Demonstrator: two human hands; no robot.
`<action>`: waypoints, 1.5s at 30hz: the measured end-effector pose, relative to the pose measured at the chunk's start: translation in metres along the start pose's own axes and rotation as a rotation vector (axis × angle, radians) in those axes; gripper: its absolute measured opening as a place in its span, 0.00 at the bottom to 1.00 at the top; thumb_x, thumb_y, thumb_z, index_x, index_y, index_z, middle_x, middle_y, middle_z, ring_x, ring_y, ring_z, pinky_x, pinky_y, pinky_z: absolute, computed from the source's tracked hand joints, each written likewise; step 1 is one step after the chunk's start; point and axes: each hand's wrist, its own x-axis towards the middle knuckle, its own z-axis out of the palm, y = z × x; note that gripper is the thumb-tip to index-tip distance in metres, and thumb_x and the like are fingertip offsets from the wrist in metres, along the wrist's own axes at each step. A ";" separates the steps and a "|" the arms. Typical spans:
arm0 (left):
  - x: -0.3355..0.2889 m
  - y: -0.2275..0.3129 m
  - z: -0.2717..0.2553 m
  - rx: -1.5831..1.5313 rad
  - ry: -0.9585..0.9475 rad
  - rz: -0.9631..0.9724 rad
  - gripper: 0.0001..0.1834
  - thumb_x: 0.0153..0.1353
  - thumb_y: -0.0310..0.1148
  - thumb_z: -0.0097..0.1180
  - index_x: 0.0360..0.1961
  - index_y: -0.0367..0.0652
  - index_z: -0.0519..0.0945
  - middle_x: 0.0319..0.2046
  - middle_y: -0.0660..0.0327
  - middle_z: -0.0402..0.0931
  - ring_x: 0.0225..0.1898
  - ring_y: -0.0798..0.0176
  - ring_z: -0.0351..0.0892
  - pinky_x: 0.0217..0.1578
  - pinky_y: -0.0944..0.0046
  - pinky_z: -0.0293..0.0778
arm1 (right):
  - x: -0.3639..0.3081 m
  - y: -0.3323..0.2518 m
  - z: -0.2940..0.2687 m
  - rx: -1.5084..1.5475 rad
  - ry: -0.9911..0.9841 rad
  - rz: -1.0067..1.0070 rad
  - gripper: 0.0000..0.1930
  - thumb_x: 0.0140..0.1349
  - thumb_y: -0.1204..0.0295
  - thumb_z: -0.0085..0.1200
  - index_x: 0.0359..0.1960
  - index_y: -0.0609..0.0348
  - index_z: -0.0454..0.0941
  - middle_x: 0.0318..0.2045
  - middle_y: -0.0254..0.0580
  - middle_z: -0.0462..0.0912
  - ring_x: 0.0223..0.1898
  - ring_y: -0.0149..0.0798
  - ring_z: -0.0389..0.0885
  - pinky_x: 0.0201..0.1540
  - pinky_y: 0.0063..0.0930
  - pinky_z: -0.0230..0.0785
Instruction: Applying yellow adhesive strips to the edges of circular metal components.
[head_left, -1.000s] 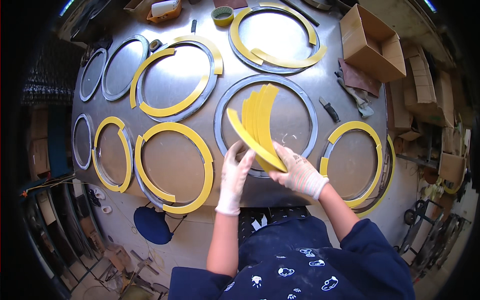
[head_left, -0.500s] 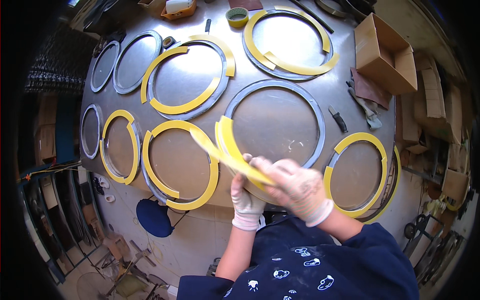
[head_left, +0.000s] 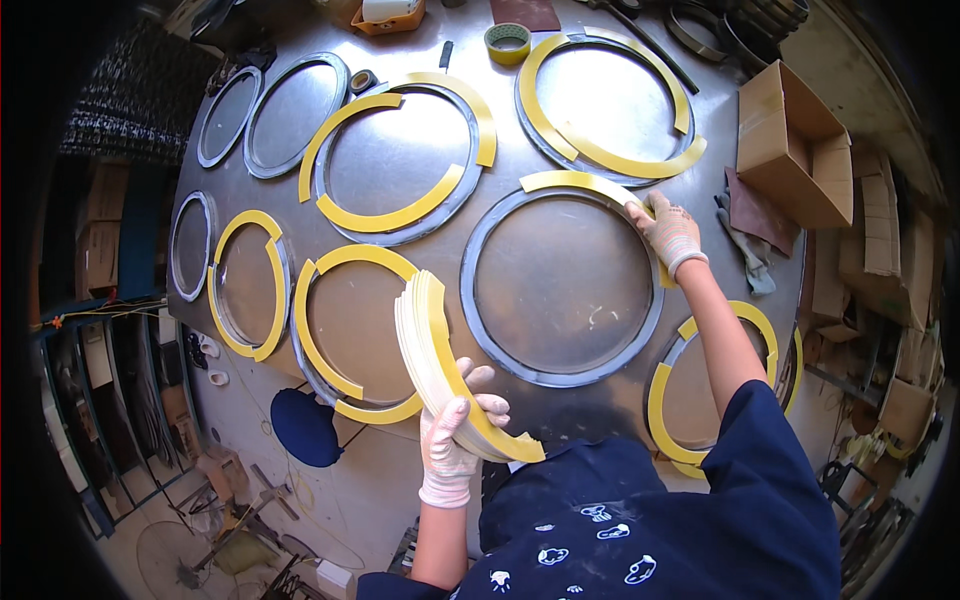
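Clearly, both hands are full, each in a pale glove. The left hand [head_left: 455, 440] is closed around a thick stack of curved yellow strips [head_left: 430, 345], the thumb on one side and the fingers on the other. The stack stands near the table's front edge, in front of the body, its upper end hiding part of a ring with yellow strips [head_left: 415, 385] on the left.

The right hand [head_left: 672, 232] reaches well forward, its fingers drawn in on a single yellow strip [head_left: 568, 181] that shows on both sides of the grip. This strip lies along the upper right curve of a bare grey ring [head_left: 556, 379] — whether it touches the ring all along, I cannot tell. The ring lies flat on the metal table [head_left: 565, 300], between the two hands.

More rings lie about: one with yellow strips [head_left: 532, 95] just beyond the bare ring, another with yellow strips [head_left: 660, 400] at the right, partly under the right forearm. Farther back are a roll of yellow tape [head_left: 507, 45] and a small dark roll [head_left: 363, 81]. Off to the right sits an open cardboard box [head_left: 765, 130] — near it, a brown sheet [head_left: 762, 212] and a grey glove [head_left: 750, 260].
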 end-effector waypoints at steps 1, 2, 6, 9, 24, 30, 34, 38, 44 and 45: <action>0.001 0.000 0.002 -0.031 0.019 0.006 0.30 0.63 0.29 0.62 0.65 0.34 0.67 0.50 0.48 0.76 0.39 0.54 0.84 0.39 0.56 0.85 | 0.000 -0.004 0.001 0.028 0.091 -0.013 0.23 0.67 0.47 0.52 0.50 0.52 0.78 0.42 0.46 0.85 0.44 0.47 0.84 0.49 0.40 0.74; 0.002 0.000 0.004 -0.060 0.035 0.015 0.29 0.63 0.29 0.62 0.64 0.34 0.68 0.47 0.52 0.77 0.41 0.53 0.83 0.42 0.55 0.85 | 0.000 -0.005 0.002 0.059 0.186 -0.027 0.22 0.65 0.48 0.55 0.51 0.51 0.79 0.44 0.46 0.84 0.49 0.49 0.82 0.53 0.42 0.72; 0.007 -0.001 0.013 0.060 0.100 0.041 0.29 0.61 0.32 0.65 0.61 0.35 0.70 0.40 0.58 0.77 0.43 0.55 0.81 0.44 0.53 0.84 | -0.007 0.002 0.008 -0.108 0.508 -0.231 0.24 0.60 0.53 0.61 0.53 0.51 0.76 0.45 0.49 0.82 0.48 0.52 0.79 0.52 0.43 0.72; 0.010 0.002 0.022 0.107 0.118 0.078 0.25 0.61 0.31 0.64 0.57 0.33 0.73 0.38 0.57 0.78 0.41 0.54 0.83 0.44 0.52 0.84 | -0.059 -0.029 -0.005 0.052 0.693 -0.359 0.22 0.60 0.57 0.62 0.51 0.56 0.77 0.41 0.52 0.80 0.45 0.52 0.79 0.51 0.45 0.72; 0.014 0.024 0.001 0.217 0.309 0.080 0.23 0.62 0.31 0.63 0.54 0.26 0.74 0.42 0.45 0.82 0.40 0.52 0.86 0.41 0.56 0.85 | -0.242 -0.125 0.008 0.976 -0.603 -0.233 0.26 0.66 0.46 0.52 0.52 0.56 0.81 0.35 0.49 0.87 0.41 0.46 0.87 0.49 0.38 0.75; -0.016 0.037 -0.017 0.357 0.464 0.264 0.25 0.60 0.32 0.61 0.55 0.26 0.72 0.42 0.44 0.81 0.38 0.51 0.85 0.40 0.58 0.84 | -0.159 -0.149 0.072 0.892 -0.456 -0.251 0.25 0.73 0.49 0.40 0.42 0.60 0.80 0.40 0.57 0.84 0.46 0.57 0.81 0.52 0.43 0.70; -0.037 0.046 -0.026 0.350 0.417 0.237 0.27 0.60 0.34 0.64 0.56 0.28 0.72 0.42 0.45 0.81 0.37 0.53 0.85 0.39 0.58 0.84 | -0.122 -0.173 0.113 0.786 -0.423 -0.210 0.27 0.74 0.50 0.35 0.43 0.60 0.80 0.43 0.59 0.84 0.48 0.61 0.80 0.54 0.47 0.69; -0.049 0.049 -0.029 0.321 0.415 0.204 0.28 0.60 0.33 0.64 0.57 0.30 0.70 0.43 0.45 0.78 0.37 0.52 0.82 0.38 0.58 0.83 | -0.112 -0.195 0.112 0.713 -0.522 -0.231 0.28 0.74 0.50 0.34 0.43 0.60 0.81 0.43 0.60 0.84 0.49 0.60 0.81 0.55 0.49 0.69; -0.049 0.043 -0.024 0.309 0.360 0.116 0.28 0.60 0.32 0.64 0.58 0.29 0.71 0.44 0.44 0.81 0.39 0.49 0.85 0.41 0.56 0.84 | -0.090 -0.196 0.095 0.601 -0.568 -0.225 0.28 0.75 0.48 0.32 0.42 0.54 0.83 0.30 0.46 0.87 0.37 0.47 0.87 0.51 0.42 0.73; -0.047 0.041 -0.024 0.302 0.353 0.105 0.28 0.60 0.32 0.64 0.59 0.29 0.71 0.44 0.44 0.81 0.40 0.50 0.85 0.41 0.56 0.84 | -0.086 -0.196 0.094 0.556 -0.621 -0.230 0.28 0.75 0.47 0.33 0.43 0.53 0.83 0.32 0.48 0.87 0.39 0.47 0.87 0.51 0.42 0.73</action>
